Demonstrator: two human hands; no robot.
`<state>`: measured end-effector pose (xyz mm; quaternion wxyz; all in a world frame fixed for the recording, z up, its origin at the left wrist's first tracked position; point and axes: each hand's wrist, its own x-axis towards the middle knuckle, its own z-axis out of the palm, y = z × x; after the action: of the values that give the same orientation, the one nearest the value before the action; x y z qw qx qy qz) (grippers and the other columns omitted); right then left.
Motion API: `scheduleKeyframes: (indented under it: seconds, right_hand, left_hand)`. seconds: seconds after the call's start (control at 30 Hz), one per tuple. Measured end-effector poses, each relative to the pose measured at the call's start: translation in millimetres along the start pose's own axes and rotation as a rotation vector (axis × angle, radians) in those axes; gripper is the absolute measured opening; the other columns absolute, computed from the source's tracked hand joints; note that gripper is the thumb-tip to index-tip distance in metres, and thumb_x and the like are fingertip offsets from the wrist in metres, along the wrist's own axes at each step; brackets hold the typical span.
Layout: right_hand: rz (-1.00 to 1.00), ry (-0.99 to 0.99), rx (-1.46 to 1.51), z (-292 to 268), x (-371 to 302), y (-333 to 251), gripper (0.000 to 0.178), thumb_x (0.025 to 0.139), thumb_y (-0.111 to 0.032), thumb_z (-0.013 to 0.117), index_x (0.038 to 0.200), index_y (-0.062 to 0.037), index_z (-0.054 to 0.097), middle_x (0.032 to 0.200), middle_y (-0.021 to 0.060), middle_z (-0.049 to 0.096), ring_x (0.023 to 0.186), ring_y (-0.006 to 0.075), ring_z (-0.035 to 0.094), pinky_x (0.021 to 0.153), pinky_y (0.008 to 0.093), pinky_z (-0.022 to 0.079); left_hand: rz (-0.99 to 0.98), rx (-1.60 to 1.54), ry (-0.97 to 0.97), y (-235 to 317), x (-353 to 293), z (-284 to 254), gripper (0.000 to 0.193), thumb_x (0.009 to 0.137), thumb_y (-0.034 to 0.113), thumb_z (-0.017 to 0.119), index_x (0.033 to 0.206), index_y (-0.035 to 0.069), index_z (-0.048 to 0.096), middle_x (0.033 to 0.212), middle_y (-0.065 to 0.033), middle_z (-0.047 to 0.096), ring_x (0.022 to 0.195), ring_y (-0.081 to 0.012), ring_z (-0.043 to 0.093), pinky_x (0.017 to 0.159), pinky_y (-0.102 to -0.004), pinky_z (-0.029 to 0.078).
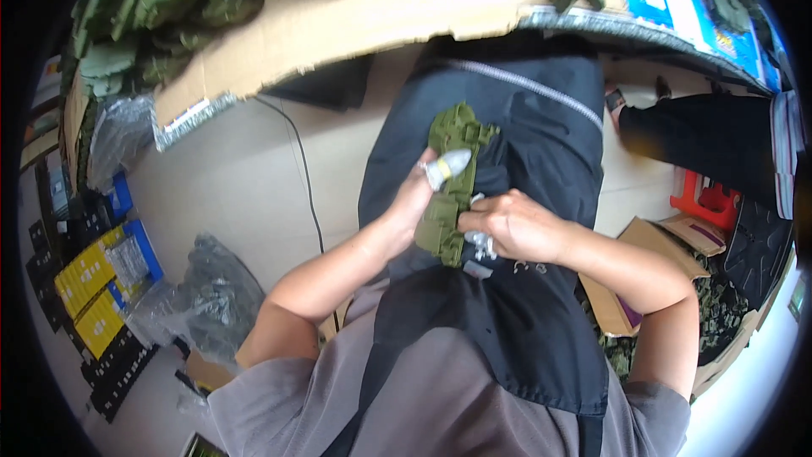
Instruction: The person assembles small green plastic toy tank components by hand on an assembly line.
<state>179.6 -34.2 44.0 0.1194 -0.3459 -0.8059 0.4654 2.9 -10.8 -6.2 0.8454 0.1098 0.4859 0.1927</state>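
Note:
An olive-green moulded plastic part (pixel 441 218), long and narrow with ridges and recesses, lies upright along my lap over a black apron (pixel 541 110). My left hand (pixel 412 195) is closed round its left edge, and the thumb, wrapped in whitish tape with a yellow band, presses on its face. Against the part's lower right edge, my right hand (pixel 516 224) is closed with bent fingers. Whitish wrapping shows on those fingers too. Whatever they pinch is hidden. A small pale scrap (pixel 477 270) rests on the apron just below the part.
Across the front, a cardboard-covered table (pixel 381 21) carries a heap of green parts (pixel 194 0). On the right are an open carton (pixel 626 275) of green pieces, a red plastic item (pixel 706 199) and another person's leg (pixel 702 131). A cable (pixel 306 169) and plastic bags (pixel 211 288) lie left.

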Motion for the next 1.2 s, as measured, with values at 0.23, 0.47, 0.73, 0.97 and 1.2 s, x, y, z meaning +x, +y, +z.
scheduleKeyframes:
  seconds: [0.23, 0.47, 0.73, 0.97, 1.2]
  right_hand:
    - [-0.032, 0.506, -0.45, -109.5, 24.0, -26.0, 0.036, 0.072, -0.014, 0.066, 0.107, -0.0095, 0.059, 0.092, 0.0142, 0.058, 0.089, 0.0313, 0.057, 0.076, 0.0402, 0.047]
    - [0.067, 0.972, -0.403, -140.2, 27.8, 27.2, 0.051, 0.083, -0.004, 0.053, 0.132, -0.0074, 0.042, 0.127, 0.0173, 0.049, 0.116, 0.0314, 0.048, 0.096, 0.034, 0.036]
    - [0.054, 0.721, 0.167, 2.4, 11.8, -36.8, 0.055, 0.078, -0.008, 0.065, 0.129, -0.0026, 0.045, 0.129, 0.0233, 0.043, 0.114, 0.0378, 0.048, 0.093, 0.0376, 0.04]
    - [0.053, 0.698, 0.167, 8.3, 7.9, -33.9, 0.059, 0.076, -0.008, 0.066, 0.13, -0.003, 0.044, 0.125, 0.0223, 0.047, 0.109, 0.0371, 0.051, 0.089, 0.0387, 0.044]
    - [0.007, 0.613, 0.255, 10.7, 2.1, -32.2, 0.06, 0.078, -0.01, 0.065, 0.132, -0.0037, 0.041, 0.13, 0.0224, 0.043, 0.114, 0.0373, 0.048, 0.094, 0.0378, 0.04]
  left_hand:
    - [0.212, -0.203, -0.181, 3.9, -13.5, -26.8, 0.056, 0.086, 0.03, 0.058, 0.133, 0.017, 0.029, 0.111, -0.0105, 0.053, 0.091, -0.0266, 0.06, 0.076, -0.0397, 0.053]
    - [0.648, -0.149, -0.142, 38.2, -41.6, -16.4, 0.061, 0.083, 0.02, 0.063, 0.133, 0.01, 0.028, 0.114, -0.0132, 0.051, 0.094, -0.0293, 0.059, 0.084, -0.0435, 0.051]
    - [0.766, -0.032, 0.109, 23.2, -36.7, 7.1, 0.078, 0.072, 0.005, 0.073, 0.132, 0.01, 0.022, 0.128, -0.0099, 0.039, 0.118, -0.0215, 0.043, 0.096, -0.0327, 0.04]
    - [0.947, 0.02, 0.161, 15.7, -36.2, 20.5, 0.075, 0.074, 0.005, 0.072, 0.13, 0.009, 0.022, 0.125, -0.0096, 0.042, 0.112, -0.0216, 0.047, 0.095, -0.0362, 0.04]
    - [0.898, 0.012, 0.183, 11.9, -45.8, 14.9, 0.061, 0.074, 0.006, 0.072, 0.123, 0.001, 0.036, 0.114, -0.0089, 0.051, 0.102, -0.0193, 0.054, 0.087, -0.0344, 0.046]
